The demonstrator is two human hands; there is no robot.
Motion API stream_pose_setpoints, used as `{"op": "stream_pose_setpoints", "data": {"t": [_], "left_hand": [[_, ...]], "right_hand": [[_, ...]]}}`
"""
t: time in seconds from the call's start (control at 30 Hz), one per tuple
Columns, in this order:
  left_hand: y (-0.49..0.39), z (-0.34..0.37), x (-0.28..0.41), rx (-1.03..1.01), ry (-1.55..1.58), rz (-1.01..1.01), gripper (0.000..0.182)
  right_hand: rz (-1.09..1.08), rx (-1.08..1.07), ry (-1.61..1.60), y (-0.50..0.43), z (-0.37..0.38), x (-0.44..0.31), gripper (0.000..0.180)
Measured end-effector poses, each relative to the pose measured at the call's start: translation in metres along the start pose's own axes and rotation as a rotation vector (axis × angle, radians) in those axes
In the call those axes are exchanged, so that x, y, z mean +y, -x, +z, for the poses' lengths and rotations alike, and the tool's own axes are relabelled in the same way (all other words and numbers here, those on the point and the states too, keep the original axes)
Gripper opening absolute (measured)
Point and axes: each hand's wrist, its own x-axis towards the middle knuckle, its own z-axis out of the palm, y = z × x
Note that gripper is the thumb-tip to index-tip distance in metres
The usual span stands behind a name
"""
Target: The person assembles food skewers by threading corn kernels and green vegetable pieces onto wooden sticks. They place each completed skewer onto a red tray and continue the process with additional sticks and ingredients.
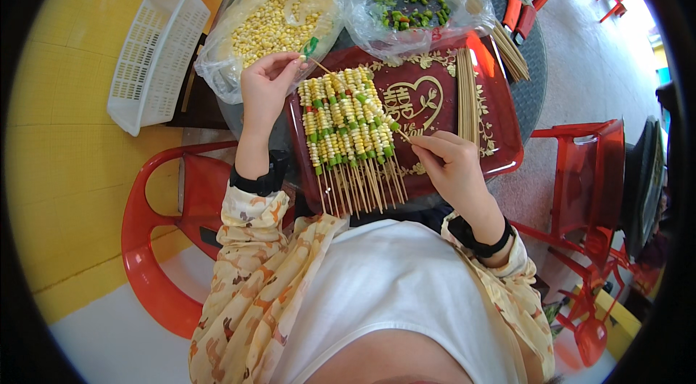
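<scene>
My right hand [454, 166] pinches the bare lower end of a bamboo skewer [403, 135] threaded with corn kernels and green pieces. That skewer slants up and left above a row of finished-looking corn skewers [348, 123] lying side by side on a red tray [500, 161]. Near the skewer's upper tip, the fingertips of my left hand [274, 74] are pinched at a small pale piece, probably a corn kernel. Behind my left hand lies a clear plastic bag of loose corn kernels [272, 22]. Another clear bag holds chopped green pieces [418, 11], a few of them reddish.
Bare bamboo skewers [466, 101] lie on the tray's right part, with more [511, 52] beyond its edge. Two red-handled tools [512, 11] rest on the round table [535, 85]. A white plastic basket [155, 57] stands left; red chairs [141, 259] are around.
</scene>
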Motion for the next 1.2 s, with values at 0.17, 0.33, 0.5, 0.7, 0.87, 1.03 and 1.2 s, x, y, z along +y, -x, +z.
{"op": "stream_pose_setpoints", "data": {"t": [0.17, 0.33, 0.5, 0.7, 0.87, 1.03, 1.2], "left_hand": [[0.002, 0.005, 0.003, 0.03, 0.04, 0.017, 0.011], [0.006, 0.011, 0.003, 0.068, 0.015, 0.036, 0.01], [0.009, 0.016, 0.005, 0.084, 0.01, 0.057, 0.01], [0.014, 0.022, 0.008, 0.173, -0.145, 0.094, 0.01], [0.021, 0.031, 0.011, 0.256, -0.347, 0.27, 0.01], [0.023, 0.033, 0.009, 0.225, -0.281, 0.208, 0.012], [0.038, 0.044, 0.013, 0.039, -0.191, 0.119, 0.015]], "right_hand": [[-0.004, -0.016, -0.002, 0.0, 0.0, 0.0, 0.016], [-0.004, -0.022, 0.003, 0.0, 0.0, -0.001, 0.017], [-0.006, -0.02, -0.005, -0.001, 0.0, 0.0, 0.017], [0.008, -0.032, -0.012, -0.001, 0.0, 0.0, 0.017], [0.003, -0.037, -0.01, -0.001, 0.0, 0.0, 0.017], [-0.007, -0.034, 0.022, -0.002, 0.0, 0.0, 0.016], [-0.029, -0.011, 0.038, -0.003, 0.001, 0.0, 0.015]]}}
